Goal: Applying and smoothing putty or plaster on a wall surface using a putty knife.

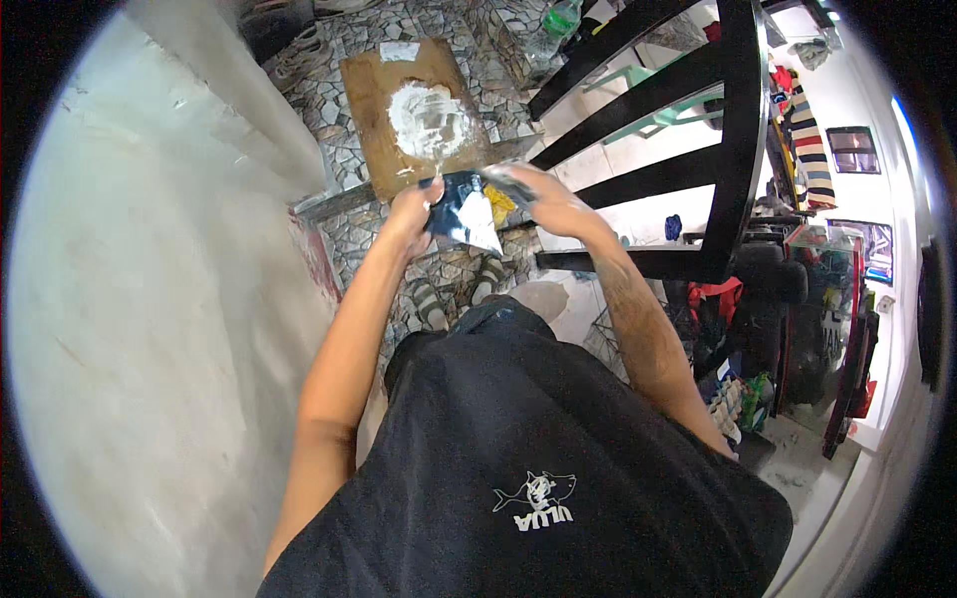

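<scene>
My left hand (411,214) is closed on the near-left edge of a dark flat sheet (449,214), which has white paste smeared on it and a bright lower right corner. Opposite it, my right hand (553,204) curls around a thin grey scraper-like tool (506,181), its edge at the sheet's far right corner. Some white stuff sticks to both hands. Just beyond them, a brown wooden board (364,95) lies on the stone-patterned step with a patch of white paste (431,120) spread over it. A yellow thing (500,204), partly hidden, shows between the sheet and my right hand.
A pale smooth wall (159,299) rises close on my left. Black railing bars (648,184) slant along the right. My feet (429,304) stand on stone-patterned flooring below the hands. A green bottle (561,18) is at the far end, and a glass cabinet (817,329) stands right.
</scene>
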